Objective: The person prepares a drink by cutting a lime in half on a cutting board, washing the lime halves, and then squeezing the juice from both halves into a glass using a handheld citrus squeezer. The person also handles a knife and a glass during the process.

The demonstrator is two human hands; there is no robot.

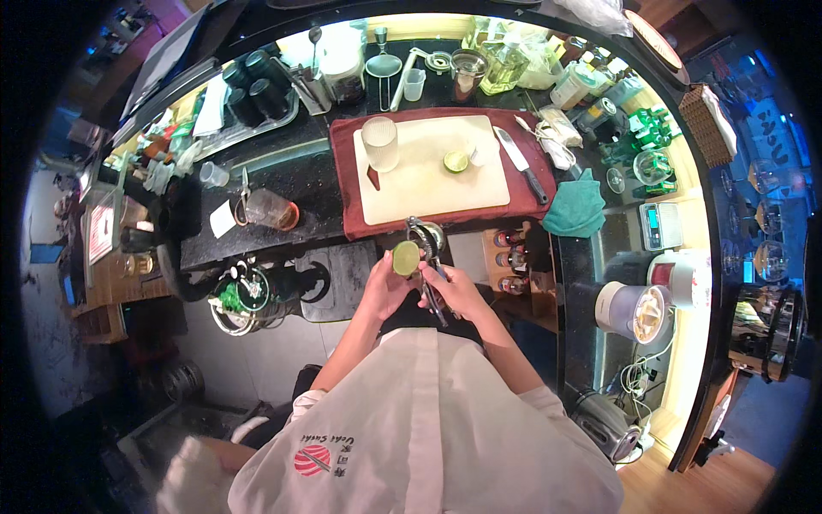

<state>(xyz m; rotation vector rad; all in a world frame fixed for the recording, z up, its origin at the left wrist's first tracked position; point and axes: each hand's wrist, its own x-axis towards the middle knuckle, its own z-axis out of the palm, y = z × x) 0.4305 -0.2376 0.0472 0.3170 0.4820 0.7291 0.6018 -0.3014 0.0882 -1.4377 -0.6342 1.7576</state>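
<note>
Between the fingers of my left hand (383, 289) is a cut lime half (406, 258), its pale green face showing. My right hand (454, 289) grips the handles of a metal citrus squeezer (425, 239) close beside it; the squeezer's head points toward the counter. Another lime half (456, 162) rests cut side up on the white cutting board (430, 193). At the board's left stands a ribbed glass (379, 144). A knife (519, 164) with a black handle lies along the board's right side. Dark red cloth (350, 193) is spread beneath the board.
A teal cloth (575, 202) sits right of the board. Left on the black counter is a clear jug (271, 209) with reddish liquid. Strainers (384, 65) and bottles (504, 64) line the back. A digital scale (660, 226) stands right. Part of another person's arm (225, 455) shows lower left.
</note>
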